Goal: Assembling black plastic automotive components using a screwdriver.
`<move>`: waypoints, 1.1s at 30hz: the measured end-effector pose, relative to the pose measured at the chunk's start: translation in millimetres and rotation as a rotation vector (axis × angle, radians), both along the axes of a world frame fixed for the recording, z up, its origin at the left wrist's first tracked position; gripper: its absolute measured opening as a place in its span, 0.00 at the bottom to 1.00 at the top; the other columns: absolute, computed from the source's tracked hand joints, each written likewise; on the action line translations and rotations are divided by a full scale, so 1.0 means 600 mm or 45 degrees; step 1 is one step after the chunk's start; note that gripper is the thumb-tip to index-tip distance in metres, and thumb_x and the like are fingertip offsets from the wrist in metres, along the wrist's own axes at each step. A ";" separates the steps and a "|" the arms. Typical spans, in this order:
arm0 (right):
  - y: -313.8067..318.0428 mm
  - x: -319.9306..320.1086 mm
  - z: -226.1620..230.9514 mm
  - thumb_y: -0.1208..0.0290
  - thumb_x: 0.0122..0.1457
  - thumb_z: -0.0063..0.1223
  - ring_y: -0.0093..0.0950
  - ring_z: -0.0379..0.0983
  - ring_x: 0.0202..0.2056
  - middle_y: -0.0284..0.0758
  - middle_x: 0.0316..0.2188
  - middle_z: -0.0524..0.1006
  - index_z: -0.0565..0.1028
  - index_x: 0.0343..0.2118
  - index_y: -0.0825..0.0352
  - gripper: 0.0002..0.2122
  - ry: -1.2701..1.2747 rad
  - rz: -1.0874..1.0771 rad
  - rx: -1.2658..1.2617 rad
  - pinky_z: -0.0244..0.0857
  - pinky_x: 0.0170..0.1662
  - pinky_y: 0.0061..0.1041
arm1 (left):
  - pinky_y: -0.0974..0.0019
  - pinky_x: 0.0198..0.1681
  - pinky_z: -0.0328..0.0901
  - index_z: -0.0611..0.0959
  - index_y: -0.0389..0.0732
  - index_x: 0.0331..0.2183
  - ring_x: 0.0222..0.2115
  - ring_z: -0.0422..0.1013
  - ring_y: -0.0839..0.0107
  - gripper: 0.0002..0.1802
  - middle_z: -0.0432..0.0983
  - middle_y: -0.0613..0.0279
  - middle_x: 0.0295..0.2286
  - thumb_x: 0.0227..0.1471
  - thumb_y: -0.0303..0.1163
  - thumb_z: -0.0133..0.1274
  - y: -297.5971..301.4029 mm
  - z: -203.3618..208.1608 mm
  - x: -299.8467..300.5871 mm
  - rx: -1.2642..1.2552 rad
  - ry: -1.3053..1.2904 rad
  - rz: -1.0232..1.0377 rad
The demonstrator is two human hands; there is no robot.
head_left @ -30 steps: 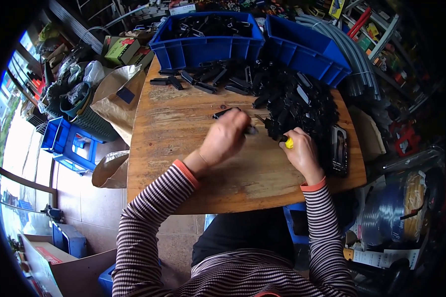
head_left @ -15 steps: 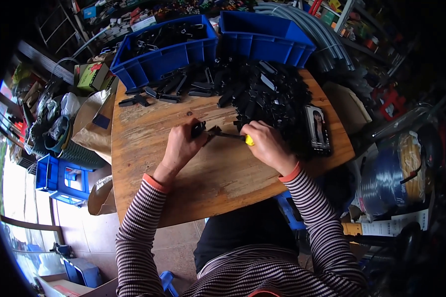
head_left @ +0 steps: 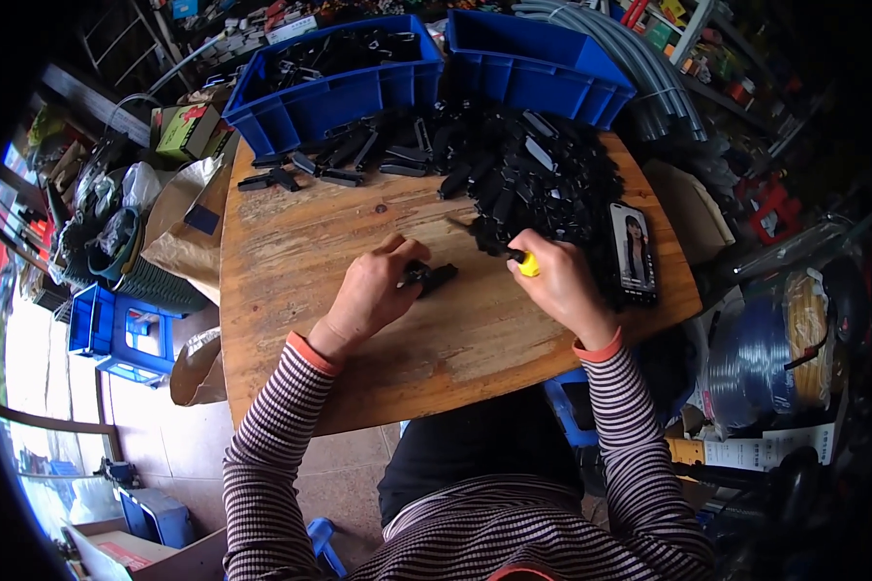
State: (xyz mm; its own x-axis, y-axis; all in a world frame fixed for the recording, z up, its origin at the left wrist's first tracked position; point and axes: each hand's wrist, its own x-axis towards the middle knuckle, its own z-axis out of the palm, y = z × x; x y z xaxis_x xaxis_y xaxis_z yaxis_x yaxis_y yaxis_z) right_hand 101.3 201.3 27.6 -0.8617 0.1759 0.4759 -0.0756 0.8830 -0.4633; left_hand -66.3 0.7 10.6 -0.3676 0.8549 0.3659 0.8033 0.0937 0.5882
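Note:
My left hand (head_left: 373,286) is closed on a small black plastic part (head_left: 438,279) low over the middle of the wooden table (head_left: 300,320); its palm hides the near end. To the right, my right hand (head_left: 564,281) grips a yellow-handled tool (head_left: 528,263). The tool's dark, thin shaft points up and left, apart from the black part, and its tip is too blurred to make out. Just beyond my right hand lies a large heap of similar black parts (head_left: 523,184). Several loose ones (head_left: 341,177) are spread along the far left of the table.
Two blue bins stand at the table's far edge: the left bin (head_left: 339,102) holds black parts, and beside it is the right bin (head_left: 538,73). A phone (head_left: 633,254) with a lit screen lies at the right edge. Brown paper bags (head_left: 184,218) stand left of the table.
My right hand has drawn the tool right and away from the part in my left hand, and the shaft has swung upward. My left hand has shifted slightly right and turned.

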 end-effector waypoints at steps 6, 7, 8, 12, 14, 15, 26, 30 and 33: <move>-0.008 -0.002 0.005 0.77 0.51 0.61 0.36 0.78 0.27 0.43 0.25 0.78 0.71 0.32 0.71 0.09 -0.073 -0.109 -0.178 0.69 0.28 0.27 | 0.57 0.34 0.69 0.76 0.40 0.41 0.31 0.74 0.52 0.19 0.75 0.48 0.33 0.42 0.28 0.57 0.001 -0.010 0.019 0.012 0.198 -0.167; -0.007 -0.002 0.003 0.77 0.51 0.61 0.35 0.79 0.28 0.42 0.26 0.79 0.71 0.32 0.71 0.09 -0.096 -0.126 -0.200 0.69 0.30 0.25 | 0.58 0.36 0.69 0.77 0.40 0.41 0.33 0.74 0.53 0.19 0.75 0.49 0.35 0.42 0.27 0.57 0.008 -0.004 0.035 -0.083 0.090 -0.153; -0.009 -0.003 0.002 0.77 0.51 0.61 0.35 0.79 0.28 0.42 0.26 0.79 0.71 0.32 0.71 0.09 -0.100 -0.123 -0.199 0.69 0.30 0.25 | 0.60 0.38 0.69 0.77 0.39 0.41 0.34 0.73 0.54 0.19 0.75 0.50 0.36 0.42 0.26 0.58 0.011 0.005 0.051 -0.177 -0.015 -0.134; -0.021 -0.013 0.002 0.77 0.51 0.61 0.34 0.79 0.29 0.42 0.28 0.79 0.71 0.32 0.72 0.09 -0.038 -0.086 -0.178 0.70 0.31 0.25 | 0.61 0.40 0.69 0.78 0.40 0.40 0.36 0.72 0.56 0.20 0.74 0.52 0.37 0.40 0.26 0.59 0.002 0.008 0.064 -0.152 0.172 -0.083; -0.025 -0.015 0.004 0.77 0.51 0.61 0.35 0.79 0.30 0.42 0.28 0.79 0.71 0.32 0.72 0.09 -0.082 -0.098 -0.194 0.70 0.31 0.25 | 0.61 0.40 0.69 0.78 0.40 0.40 0.36 0.71 0.56 0.20 0.74 0.52 0.37 0.40 0.26 0.59 -0.001 0.011 0.066 -0.090 0.317 -0.067; -0.026 -0.015 0.005 0.77 0.51 0.61 0.35 0.79 0.30 0.42 0.28 0.79 0.71 0.32 0.72 0.09 -0.105 -0.106 -0.202 0.70 0.31 0.25 | 0.61 0.39 0.69 0.78 0.41 0.40 0.36 0.71 0.56 0.20 0.73 0.52 0.36 0.39 0.26 0.59 -0.002 0.014 0.067 -0.065 0.429 -0.205; -0.015 -0.001 -0.001 0.78 0.51 0.60 0.38 0.74 0.26 0.42 0.25 0.75 0.72 0.32 0.71 0.09 -0.005 -0.056 -0.224 0.67 0.28 0.29 | 0.62 0.37 0.69 0.79 0.40 0.38 0.37 0.71 0.59 0.19 0.73 0.55 0.37 0.39 0.27 0.59 -0.022 -0.001 0.048 -0.215 0.455 -0.302; -0.024 -0.006 0.003 0.78 0.51 0.60 0.35 0.77 0.29 0.41 0.27 0.77 0.72 0.32 0.71 0.08 -0.033 -0.056 -0.205 0.69 0.31 0.26 | 0.62 0.35 0.69 0.78 0.39 0.38 0.35 0.73 0.59 0.17 0.74 0.55 0.36 0.40 0.25 0.57 -0.003 0.006 0.074 -0.100 -0.081 -0.333; -0.029 -0.008 0.007 0.79 0.51 0.60 0.33 0.78 0.30 0.40 0.29 0.79 0.72 0.32 0.72 0.08 -0.041 -0.042 -0.185 0.69 0.32 0.24 | 0.62 0.34 0.69 0.78 0.38 0.37 0.32 0.74 0.60 0.15 0.74 0.56 0.34 0.42 0.24 0.55 0.010 0.010 0.096 -0.207 -0.716 -0.219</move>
